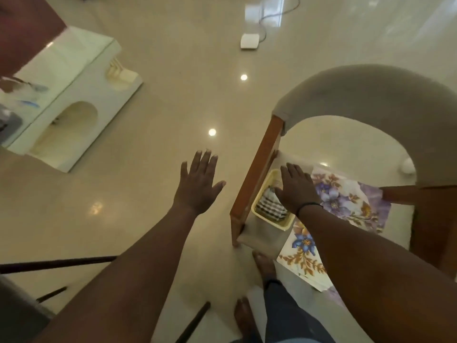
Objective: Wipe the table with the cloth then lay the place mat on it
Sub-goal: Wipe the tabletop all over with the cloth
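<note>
Cloth (269,205) in basket (284,225) on chair (257,174), left of mat (346,194).

Left hand (199,184) and right hand (295,188) outspread

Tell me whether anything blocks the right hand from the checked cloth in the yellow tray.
Nothing visible does. The right hand hovers with straight fingers directly over the yellow tray, partly covering the checked cloth lying inside it. The tray is open-topped, beside the floral place mat on the chair seat. The left hand is off over the floor.
</note>
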